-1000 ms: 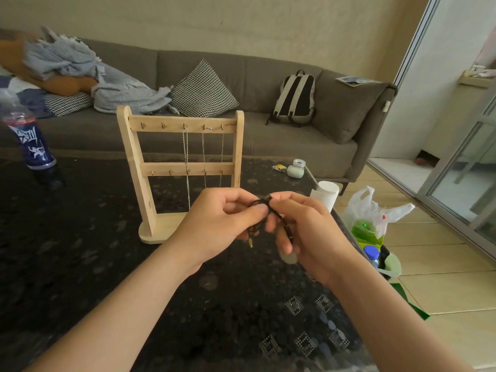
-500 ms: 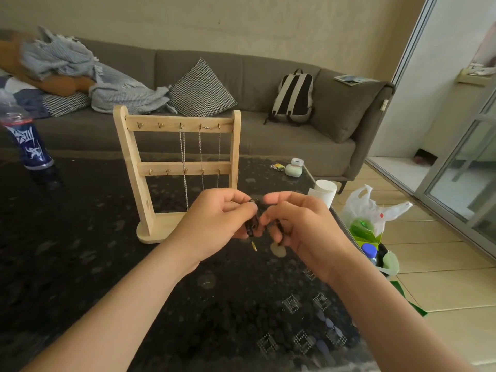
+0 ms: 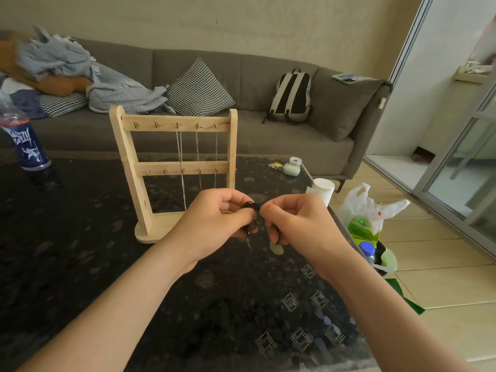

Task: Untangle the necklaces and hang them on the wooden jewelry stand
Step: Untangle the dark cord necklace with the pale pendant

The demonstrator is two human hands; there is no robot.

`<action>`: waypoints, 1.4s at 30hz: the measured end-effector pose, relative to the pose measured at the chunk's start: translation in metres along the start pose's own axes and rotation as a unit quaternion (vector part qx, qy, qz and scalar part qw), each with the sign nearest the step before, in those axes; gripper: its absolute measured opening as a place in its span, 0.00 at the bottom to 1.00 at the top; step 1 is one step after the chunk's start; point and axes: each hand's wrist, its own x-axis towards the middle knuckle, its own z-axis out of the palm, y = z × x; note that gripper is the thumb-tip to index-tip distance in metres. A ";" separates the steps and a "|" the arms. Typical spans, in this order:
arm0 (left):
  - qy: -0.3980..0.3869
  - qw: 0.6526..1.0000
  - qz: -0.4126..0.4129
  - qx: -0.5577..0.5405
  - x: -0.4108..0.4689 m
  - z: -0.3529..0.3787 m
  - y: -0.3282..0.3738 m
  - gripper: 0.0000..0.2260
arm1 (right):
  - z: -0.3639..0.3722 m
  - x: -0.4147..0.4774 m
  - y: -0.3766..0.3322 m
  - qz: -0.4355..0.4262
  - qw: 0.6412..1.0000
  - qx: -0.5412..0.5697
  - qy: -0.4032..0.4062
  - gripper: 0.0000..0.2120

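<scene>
**Both hands pinch a dark tangle in front of the stand**

Nearest to me, two bare forearms reach out over the dark patterned table (image 3: pixel 80 237). The left hand (image 3: pixel 214 224) and right hand (image 3: pixel 300 224) meet almost knuckle to knuckle above it. Both have their fingers curled in, and thumb and forefinger nip a dark necklace (image 3: pixel 251 206) bunched between them. Part of the cord droops below the left hand's fingers, with a thin end dangling toward the tabletop. A pale oval shows just under the right hand; I cannot tell whether it belongs to the cord.

Just behind the hands stands the wooden jewelry stand (image 3: pixel 161 167), upright on its rounded base, with two crossbars of small hooks. Three silver chains (image 3: pixel 181 151) hang from the right-hand hooks of the top bar, dropping past the lower bar.

Further back on the table, a blue-labelled bottle (image 3: pixel 26 146) stands at the far left. At the right edge are a white paper cup (image 3: pixel 322 189) and a small pale green case (image 3: pixel 292 169). A white plastic bag (image 3: pixel 370 208) sits on the tiled floor beside the table.

Along the wall runs a grey sofa (image 3: pixel 268 140) holding a checked cushion (image 3: pixel 198 89), a grey-and-black backpack (image 3: pixel 291 96) and a crumpled blue blanket (image 3: pixel 80 71).
</scene>
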 end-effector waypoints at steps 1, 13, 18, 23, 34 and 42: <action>-0.006 1.000 0.002 0.003 0.000 0.000 0.000 0.06 | 0.000 0.000 0.000 -0.004 1.000 0.002 0.001 0.13; -0.008 0.998 0.046 0.042 -0.001 -0.004 -0.003 0.11 | -0.001 0.002 0.007 -0.079 0.994 -0.069 0.038 0.04; 0.002 0.997 0.059 0.050 0.002 -0.003 -0.006 0.08 | 0.000 0.002 0.007 -0.068 0.997 -0.037 0.021 0.05; 0.014 0.990 0.088 0.107 0.003 -0.005 -0.009 0.06 | 0.000 0.004 0.009 -0.021 1.000 0.019 -0.009 0.09; 0.037 0.993 0.066 0.089 0.001 -0.005 -0.008 0.07 | 0.005 0.004 0.008 0.055 0.988 0.136 -0.039 0.08; -0.010 0.999 -0.026 -0.035 0.002 -0.007 -0.003 0.06 | 0.002 0.005 0.010 0.032 0.988 0.141 -0.060 0.08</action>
